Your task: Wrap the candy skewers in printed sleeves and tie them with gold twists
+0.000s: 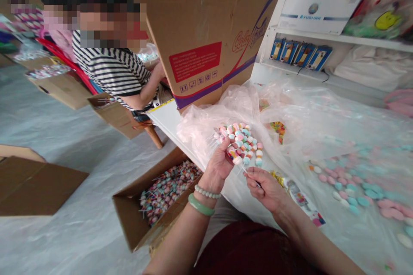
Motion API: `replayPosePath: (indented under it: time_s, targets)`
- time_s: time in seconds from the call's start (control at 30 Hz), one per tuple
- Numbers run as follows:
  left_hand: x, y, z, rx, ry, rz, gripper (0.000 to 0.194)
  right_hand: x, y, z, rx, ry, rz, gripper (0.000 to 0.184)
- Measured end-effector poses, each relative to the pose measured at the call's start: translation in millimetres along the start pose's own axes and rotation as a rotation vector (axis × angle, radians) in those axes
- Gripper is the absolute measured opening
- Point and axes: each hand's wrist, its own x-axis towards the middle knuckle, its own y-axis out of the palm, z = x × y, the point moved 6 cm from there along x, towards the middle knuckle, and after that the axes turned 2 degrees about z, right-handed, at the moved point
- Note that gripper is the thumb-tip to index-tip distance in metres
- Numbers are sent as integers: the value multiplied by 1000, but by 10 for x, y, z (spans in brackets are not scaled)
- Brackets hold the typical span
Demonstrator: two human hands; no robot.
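My left hand point(218, 164) is closed around a bunch of pastel candy sticks point(241, 142), their pink, blue and white heads fanned out above my fingers. Just to the right and slightly lower, my right hand point(263, 185) pinches the thin white stick of one candy point(248, 172) at the bottom of the bunch. Both hands are over a crumpled clear plastic sheet point(290, 116) on the white table. My left wrist wears a green bangle and a bead bracelet.
An open cardboard box point(135, 219) full of finished candy sticks sits on the floor at my left knee. Loose pastel candies point(355, 184) lie under plastic at the right. A large cardboard box point(206, 30) stands ahead. A person in a striped shirt point(112, 73) sits beyond, by several boxes.
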Motion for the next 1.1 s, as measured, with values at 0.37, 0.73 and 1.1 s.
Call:
replayPosePath:
  time_s: [0.37,0.73,1.1]
  targets:
    - [89,-33,63,120,91,-155,17,-94,8,326,-962,-300,-339,22]
    - [3,147,256,259,187,-24,23,-62,-60,408,-1224,-341,-516,31]
    - [30,74,222,33,32,-35,14,-116,-124,216,-781,-236,-284,24]
